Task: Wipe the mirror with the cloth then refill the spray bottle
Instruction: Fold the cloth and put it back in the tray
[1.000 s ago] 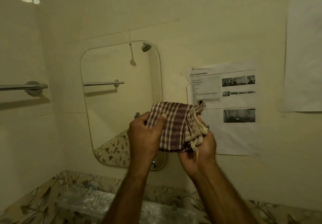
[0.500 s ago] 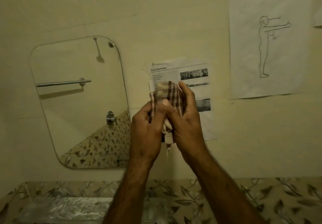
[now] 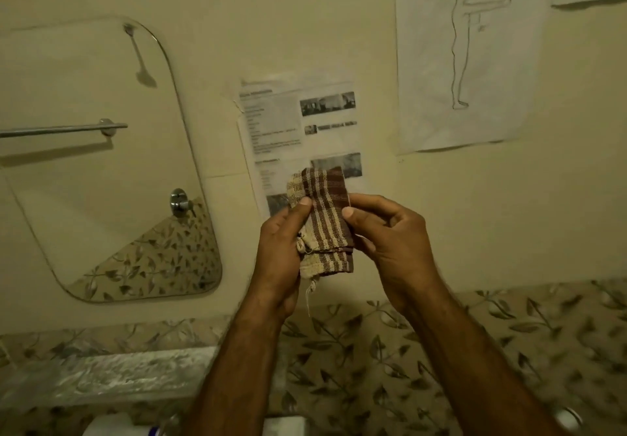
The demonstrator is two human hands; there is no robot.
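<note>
i've folded the cloth (image 3: 322,218) narrower; left hand (image 3: 283,252) and right hand (image 3: 390,235) both clamp it, mirror (image 3: 101,164) left of my grip, unwiped.

cloth (image 3: 322,222): coarse woven fabric, maroon/cream check, frayed threads at the bottom edge. mirror (image 3: 101,164), left of the cloth: smooth glossy glass, reflecting a polished metal towel bar and knob. printed sheet (image 3: 298,123) behind the cloth: thin matt paper, slightly wrinkled. wall (image 3: 271,21): matt cream finish. leaf-patterned tiles (image 3: 475,350) below the cloth: smooth, faint sheen.
</note>
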